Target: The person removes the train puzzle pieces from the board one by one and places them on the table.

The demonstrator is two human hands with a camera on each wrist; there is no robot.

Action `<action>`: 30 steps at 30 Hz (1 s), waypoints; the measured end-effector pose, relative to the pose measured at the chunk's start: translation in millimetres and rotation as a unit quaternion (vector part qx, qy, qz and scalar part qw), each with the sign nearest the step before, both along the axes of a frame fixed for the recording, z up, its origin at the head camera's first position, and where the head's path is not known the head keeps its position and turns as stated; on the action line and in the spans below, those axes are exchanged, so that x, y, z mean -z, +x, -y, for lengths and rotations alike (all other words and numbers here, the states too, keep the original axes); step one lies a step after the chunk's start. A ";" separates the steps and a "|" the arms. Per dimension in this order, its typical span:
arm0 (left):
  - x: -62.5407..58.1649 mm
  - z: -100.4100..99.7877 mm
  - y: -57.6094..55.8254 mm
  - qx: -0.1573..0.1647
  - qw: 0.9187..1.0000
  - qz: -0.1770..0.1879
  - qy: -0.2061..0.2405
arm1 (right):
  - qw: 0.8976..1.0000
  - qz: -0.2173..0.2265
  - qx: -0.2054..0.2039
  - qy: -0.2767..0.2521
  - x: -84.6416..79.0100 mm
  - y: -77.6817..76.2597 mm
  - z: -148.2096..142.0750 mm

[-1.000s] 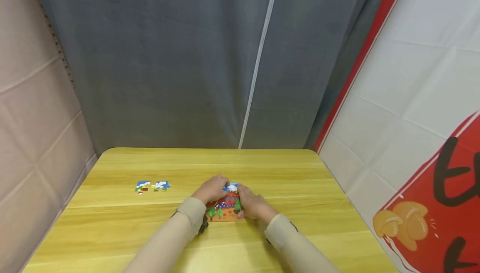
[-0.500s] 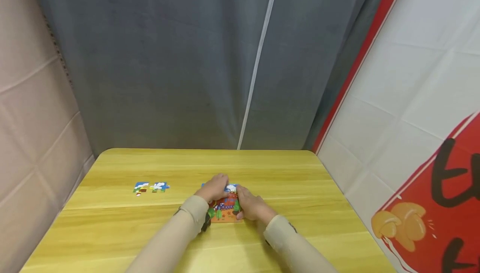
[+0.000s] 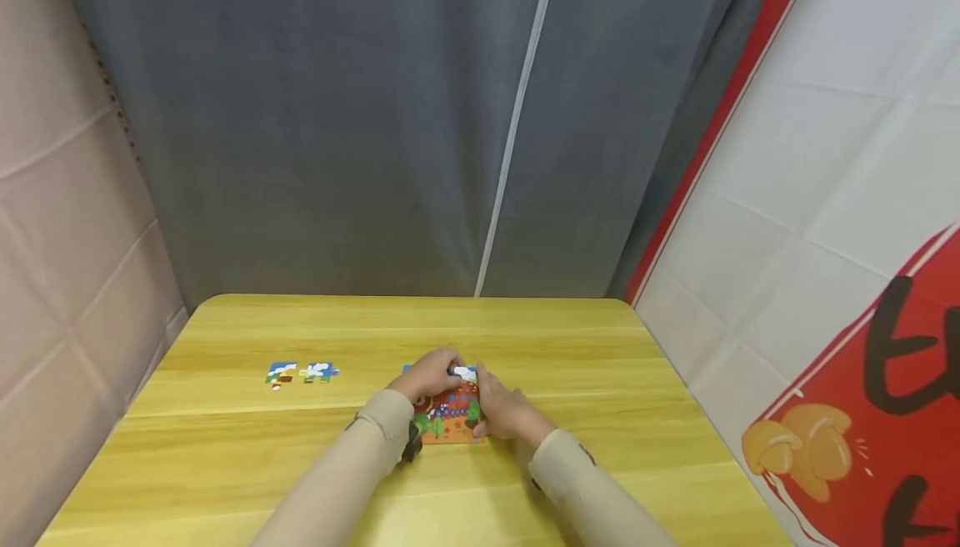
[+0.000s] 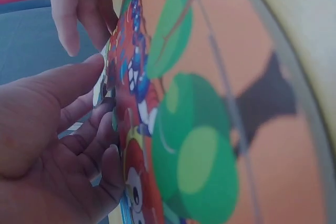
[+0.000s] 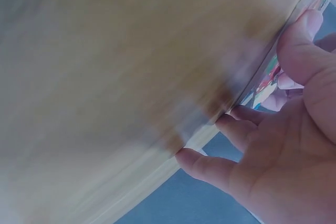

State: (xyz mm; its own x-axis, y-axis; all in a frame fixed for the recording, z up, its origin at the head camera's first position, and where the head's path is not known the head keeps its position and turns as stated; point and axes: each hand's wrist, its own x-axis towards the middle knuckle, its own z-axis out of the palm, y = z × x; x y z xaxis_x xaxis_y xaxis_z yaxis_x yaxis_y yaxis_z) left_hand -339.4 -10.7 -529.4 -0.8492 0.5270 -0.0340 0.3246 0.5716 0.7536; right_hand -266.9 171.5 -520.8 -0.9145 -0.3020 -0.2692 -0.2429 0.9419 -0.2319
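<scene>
A cartoon jigsaw puzzle (image 3: pixel 453 428) lies on the wooden table (image 3: pixel 600 363), showing green trees and a red figure on orange ground under a blue sky. My left hand (image 3: pixel 429 374) reaches over its upper left part. In the left wrist view, that thumb and curled fingers (image 4: pixel 107 153) pinch a small puzzle piece (image 4: pixel 98 88) at the far side, mostly hidden. My right hand (image 3: pixel 507 414) rests along the puzzle's right edge, fingers fairly straight with tips on the table, thumb (image 5: pixel 296 38) against the edge near the lower right corner.
Two small groups of loose puzzle pieces, one (image 3: pixel 281 373) beside the other (image 3: pixel 319 372), lie on the table to the left. A grey curtain (image 3: pixel 375 155) hangs behind the table, and a white and red printed cloth (image 3: pixel 825 197) rises at the right.
My left fingers have shifted slightly at the puzzle's top, and the fingertips are a little more raised. The right hand has stayed almost still at the right edge.
</scene>
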 end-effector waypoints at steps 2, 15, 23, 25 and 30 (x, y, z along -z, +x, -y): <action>-0.1 -0.7 -0.5 -0.003 1.000 0.001 0.003 | 1.000 -0.003 -0.003 -0.008 0.5 -0.6 -1.2; 5.3 -3.3 -1.3 -0.038 0.999 0.022 0.011 | 0.988 0.023 -0.015 -0.151 0.9 -9.4 -10.9; 1.7 -3.8 1.6 -0.041 0.999 0.018 0.009 | 0.993 -0.058 0.023 -0.097 1.3 -13.8 0.3; 1.1 -2.8 2.2 -0.039 0.999 0.017 0.011 | 0.995 -0.059 0.026 -0.081 2.4 -15.0 1.0; 4.0 -0.6 -1.4 -0.029 0.999 0.020 0.024 | 0.995 -0.057 0.013 -0.083 2.9 -17.1 -1.8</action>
